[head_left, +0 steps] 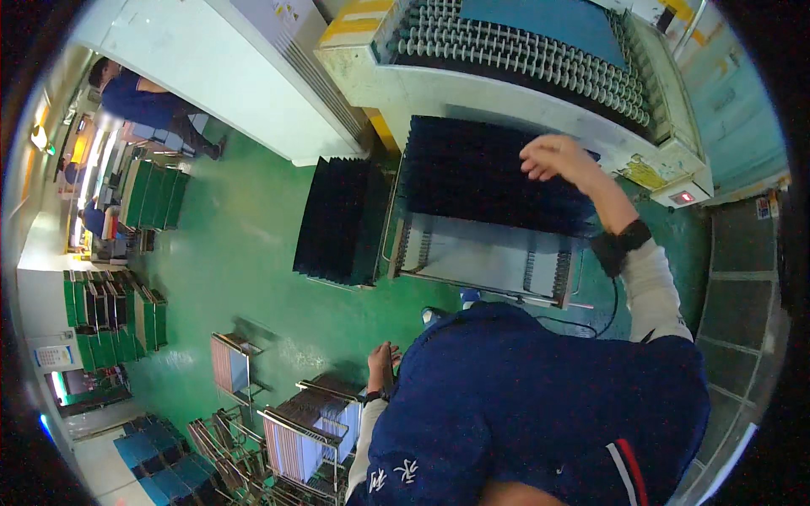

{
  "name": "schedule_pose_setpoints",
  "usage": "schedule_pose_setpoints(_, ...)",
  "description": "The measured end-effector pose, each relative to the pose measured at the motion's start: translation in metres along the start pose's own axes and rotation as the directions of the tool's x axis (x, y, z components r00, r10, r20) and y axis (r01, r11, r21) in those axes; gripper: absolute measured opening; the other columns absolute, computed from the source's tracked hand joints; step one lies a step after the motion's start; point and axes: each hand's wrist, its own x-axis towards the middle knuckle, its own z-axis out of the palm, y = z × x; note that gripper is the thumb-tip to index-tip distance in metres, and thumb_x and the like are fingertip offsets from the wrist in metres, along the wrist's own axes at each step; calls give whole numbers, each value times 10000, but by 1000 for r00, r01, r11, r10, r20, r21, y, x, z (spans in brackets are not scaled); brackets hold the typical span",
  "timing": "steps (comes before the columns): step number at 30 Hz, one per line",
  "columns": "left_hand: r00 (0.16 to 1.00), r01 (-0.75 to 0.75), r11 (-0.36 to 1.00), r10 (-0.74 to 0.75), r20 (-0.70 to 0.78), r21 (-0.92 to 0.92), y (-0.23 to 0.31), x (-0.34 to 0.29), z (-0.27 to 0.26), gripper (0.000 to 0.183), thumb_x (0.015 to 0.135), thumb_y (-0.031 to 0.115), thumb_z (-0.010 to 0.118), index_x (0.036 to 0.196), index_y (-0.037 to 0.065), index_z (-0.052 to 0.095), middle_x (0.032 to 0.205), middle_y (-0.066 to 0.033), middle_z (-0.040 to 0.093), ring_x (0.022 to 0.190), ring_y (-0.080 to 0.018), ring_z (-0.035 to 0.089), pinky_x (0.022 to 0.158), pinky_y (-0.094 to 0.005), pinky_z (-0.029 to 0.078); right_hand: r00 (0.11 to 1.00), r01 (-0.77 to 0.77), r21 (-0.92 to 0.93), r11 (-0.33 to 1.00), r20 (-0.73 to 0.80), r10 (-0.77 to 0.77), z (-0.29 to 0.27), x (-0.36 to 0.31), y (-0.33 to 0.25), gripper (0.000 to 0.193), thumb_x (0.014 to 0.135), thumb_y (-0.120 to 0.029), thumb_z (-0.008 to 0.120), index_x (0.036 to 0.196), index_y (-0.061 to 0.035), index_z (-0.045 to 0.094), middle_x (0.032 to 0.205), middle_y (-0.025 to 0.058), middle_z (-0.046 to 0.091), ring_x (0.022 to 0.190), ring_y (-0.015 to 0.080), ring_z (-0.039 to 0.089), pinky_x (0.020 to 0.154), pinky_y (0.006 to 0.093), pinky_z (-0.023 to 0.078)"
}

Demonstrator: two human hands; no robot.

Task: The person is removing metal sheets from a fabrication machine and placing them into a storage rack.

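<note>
My right hand [553, 158] hangs over a wheeled rack [481, 287] packed with upright dark panels [489, 173]. Its fingers are loosely bent and apart, with nothing seen in them; whether they touch the panels I cannot tell. A black band with a cord [623, 244] circles that wrist. Low at my left side, my left hand [382, 361] is empty, its fingers loosely curled and apart. Behind the rack stands a conveyor machine [506, 84] with rows of small rollers. A blue sheet [548, 25] lies on the rollers.
Left of the rack stands another stack of dark panels [333, 219]. Smaller racks with boards [308, 438] are behind me at the left. Green racks [114, 320] line the far left. A person [143, 101] is beyond the white cabinet [228, 76]. The cord trails near my feet.
</note>
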Motion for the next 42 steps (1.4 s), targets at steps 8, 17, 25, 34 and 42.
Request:
schedule_pose_setpoints(8,998,20,995,-14,59,-96,-10,0,-15,332,845,178,512,1082,-55,507,861,-140,625,600,-184,594,484,-258,462,982,187,-326,927,42,-183,89,-47,40,235,767,-179,615,958,-42,622,867,109,645,785,212,619,702,318,479)
schedule_pose_setpoints(17,990,76,976,-49,136,-203,-63,34,-65,346,852,219,529,1061,-55,511,827,-137,631,560,-195,596,466,-280,471,899,343,-641,687,12,-438,133,-52,33,284,730,-158,624,996,-66,583,986,116,579,939,290,531,815,374,433)
schedule_pose_setpoints(25,977,21,972,30,211,-234,-79,23,-84,335,851,245,528,1031,-38,535,803,-114,624,578,-184,600,493,-281,479,905,293,-718,631,-5,-425,160,-41,34,249,715,-138,633,948,-64,583,865,99,545,891,284,525,750,395,443)
schedule_pose_setpoints(34,996,-17,985,32,88,-170,-74,-2,-85,335,839,245,538,1003,-47,554,804,-106,625,593,-180,604,512,-283,477,884,260,-749,610,-71,-463,180,-38,37,303,686,-122,658,969,-68,565,963,94,512,911,282,505,778,373,431)
schedule_pose_setpoints(42,1000,-31,996,31,-1,-87,-63,-9,-80,336,845,248,528,1003,-46,562,804,-106,628,606,-185,608,511,-285,465,857,276,-874,400,35,-514,192,-46,39,416,659,-119,666,1049,-24,559,1179,128,448,1088,291,425,899,395,370)
